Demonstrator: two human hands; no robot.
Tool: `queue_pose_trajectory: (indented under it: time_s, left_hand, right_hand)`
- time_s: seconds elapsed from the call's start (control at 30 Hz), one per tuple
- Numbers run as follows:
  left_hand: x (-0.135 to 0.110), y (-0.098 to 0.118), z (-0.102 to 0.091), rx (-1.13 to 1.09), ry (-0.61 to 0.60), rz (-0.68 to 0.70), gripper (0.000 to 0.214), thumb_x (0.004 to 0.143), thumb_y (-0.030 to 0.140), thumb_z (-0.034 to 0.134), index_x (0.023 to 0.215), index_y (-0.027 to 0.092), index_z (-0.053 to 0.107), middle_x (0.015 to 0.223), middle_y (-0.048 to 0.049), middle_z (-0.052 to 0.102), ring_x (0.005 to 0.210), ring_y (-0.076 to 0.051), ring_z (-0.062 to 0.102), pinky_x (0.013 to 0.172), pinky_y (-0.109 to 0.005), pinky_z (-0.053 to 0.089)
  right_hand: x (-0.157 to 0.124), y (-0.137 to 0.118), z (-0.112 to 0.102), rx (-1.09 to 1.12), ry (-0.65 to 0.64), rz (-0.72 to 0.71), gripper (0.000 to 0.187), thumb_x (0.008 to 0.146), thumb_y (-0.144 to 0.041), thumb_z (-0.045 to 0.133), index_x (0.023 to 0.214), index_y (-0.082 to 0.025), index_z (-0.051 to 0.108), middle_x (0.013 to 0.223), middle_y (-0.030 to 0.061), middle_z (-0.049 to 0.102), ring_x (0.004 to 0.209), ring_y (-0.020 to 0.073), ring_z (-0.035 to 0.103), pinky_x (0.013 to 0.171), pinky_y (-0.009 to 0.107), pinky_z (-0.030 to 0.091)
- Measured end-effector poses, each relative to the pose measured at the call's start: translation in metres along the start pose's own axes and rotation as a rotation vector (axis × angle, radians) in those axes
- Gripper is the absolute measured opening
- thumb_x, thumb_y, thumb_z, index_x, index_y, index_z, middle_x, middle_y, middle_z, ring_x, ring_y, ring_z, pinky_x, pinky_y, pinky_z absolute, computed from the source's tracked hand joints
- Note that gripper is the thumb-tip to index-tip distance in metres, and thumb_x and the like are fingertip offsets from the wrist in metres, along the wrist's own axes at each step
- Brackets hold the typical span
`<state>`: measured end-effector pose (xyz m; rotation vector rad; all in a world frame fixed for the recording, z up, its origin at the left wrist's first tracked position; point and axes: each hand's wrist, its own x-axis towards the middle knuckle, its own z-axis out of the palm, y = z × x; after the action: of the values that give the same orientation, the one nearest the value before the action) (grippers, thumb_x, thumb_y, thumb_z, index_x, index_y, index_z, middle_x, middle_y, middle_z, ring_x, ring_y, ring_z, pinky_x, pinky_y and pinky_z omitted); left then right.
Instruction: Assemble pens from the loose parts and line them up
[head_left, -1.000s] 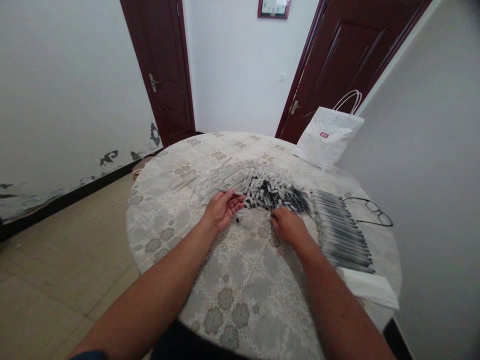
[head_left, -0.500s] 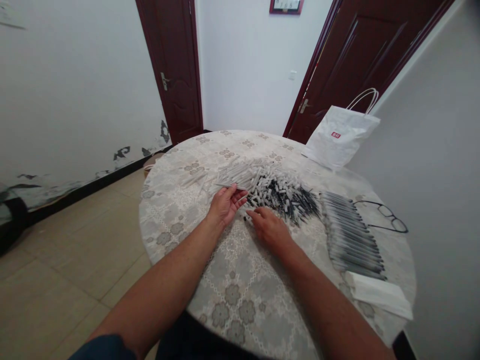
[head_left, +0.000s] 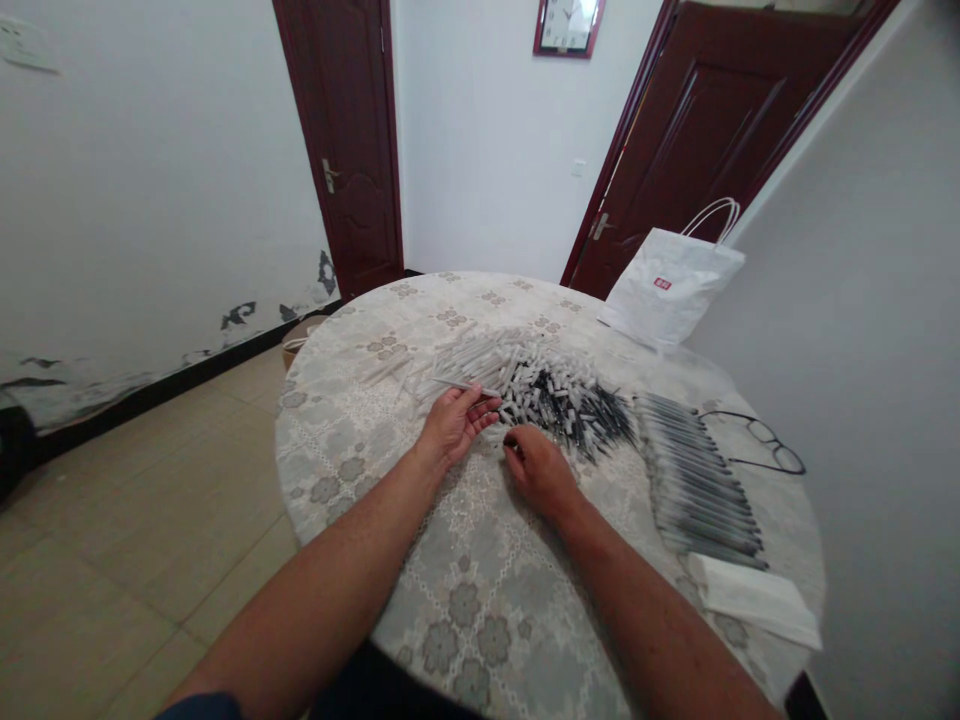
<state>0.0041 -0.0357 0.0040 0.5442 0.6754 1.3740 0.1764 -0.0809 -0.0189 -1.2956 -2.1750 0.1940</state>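
My left hand (head_left: 455, 425) holds a thin, pale pen barrel (head_left: 452, 383) between thumb and fingers, its far end pointing left. Close by on the right, my right hand (head_left: 541, 468) has its thumb and fingertips pinched together over the cloth; whatever they grip is too small to make out. Just beyond both hands lies a heap of pen parts: clear barrels (head_left: 480, 350), short whitish pieces (head_left: 574, 370) and dark, pointed pieces (head_left: 607, 412).
A row of pens (head_left: 705, 480) lies on the right of the round table, beside eyeglasses (head_left: 765, 440) and a folded white paper or cloth (head_left: 757, 600). A white paper bag (head_left: 675, 290) stands at the back right. A patterned tablecloth (head_left: 465, 600) covers the table.
My right fingertips have curled in tighter, and the small dark piece seen near them no longer shows. My left hand keeps the barrel. The camera view has tipped slightly upward.
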Motion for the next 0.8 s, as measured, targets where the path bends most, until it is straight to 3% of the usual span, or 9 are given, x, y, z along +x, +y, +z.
queue_pose_trajectory:
  time_s: [0.13, 0.27, 0.57, 0.8]
  left_hand:
    - [-0.004, -0.003, 0.003, 0.024, -0.084, -0.066, 0.02, 0.081, 0.019, 0.075, 0.091, 0.013, 0.06, 0.09, -0.0099, 0.074, 0.082, -0.021, 0.075, 0.071, -0.031, 0.061]
    - [-0.006, -0.007, 0.005, 0.061, -0.155, -0.11, 0.022, 0.08, 0.019, 0.076, 0.095, 0.013, 0.061, 0.095, -0.0121, 0.075, 0.086, -0.023, 0.075, 0.073, -0.032, 0.061]
    - [-0.011, -0.012, 0.006, 0.102, -0.257, -0.151, 0.023, 0.079, 0.019, 0.077, 0.097, 0.013, 0.065, 0.098, -0.0124, 0.075, 0.091, -0.024, 0.074, 0.077, -0.033, 0.061]
    - [-0.011, -0.014, 0.007, 0.114, -0.261, -0.153, 0.024, 0.077, 0.02, 0.079, 0.096, 0.013, 0.066, 0.098, -0.0123, 0.075, 0.089, -0.022, 0.074, 0.08, -0.035, 0.061]
  right_hand:
    - [-0.001, 0.014, -0.009, 0.436, 0.284, 0.254, 0.018, 0.09, -0.034, 0.061, 0.101, -0.02, 0.064, 0.087, 0.0034, 0.069, 0.076, 0.0167, 0.064, 0.072, 0.028, 0.05]
    - [0.002, 0.02, -0.015, 0.733, 0.348, 0.38, 0.025, 0.085, -0.04, 0.065, 0.1, -0.019, 0.064, 0.081, 0.0023, 0.069, 0.068, 0.0166, 0.065, 0.063, 0.028, 0.051]
    - [0.001, 0.018, -0.013, 0.664, 0.316, 0.338, 0.029, 0.083, -0.043, 0.068, 0.1, -0.019, 0.067, 0.085, 0.0031, 0.072, 0.072, 0.0162, 0.064, 0.07, 0.029, 0.051]
    - [0.0, 0.02, -0.011, 0.631, 0.312, 0.322, 0.029, 0.085, -0.043, 0.067, 0.101, -0.019, 0.067, 0.087, 0.0037, 0.072, 0.074, 0.0164, 0.064, 0.071, 0.029, 0.051]
